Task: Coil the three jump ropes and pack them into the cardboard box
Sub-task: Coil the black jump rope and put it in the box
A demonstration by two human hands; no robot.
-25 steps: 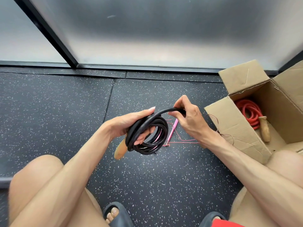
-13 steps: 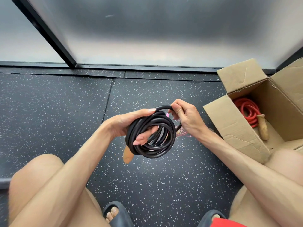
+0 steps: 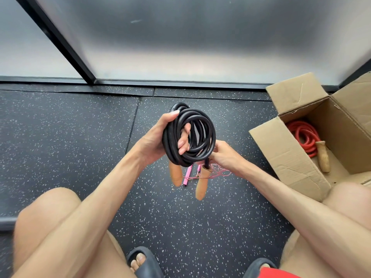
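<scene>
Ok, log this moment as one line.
left hand grips black jump rope coil; right hand holds its end; red jump rope in cardboard box; pink jump rope on floor

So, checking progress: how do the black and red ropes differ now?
The black rope is up in the air; the red rope lies in the cardboard box. The left hand and right hand grip the black rope; nothing touches the red rope. Both are coiled and wooden-handled.
</scene>
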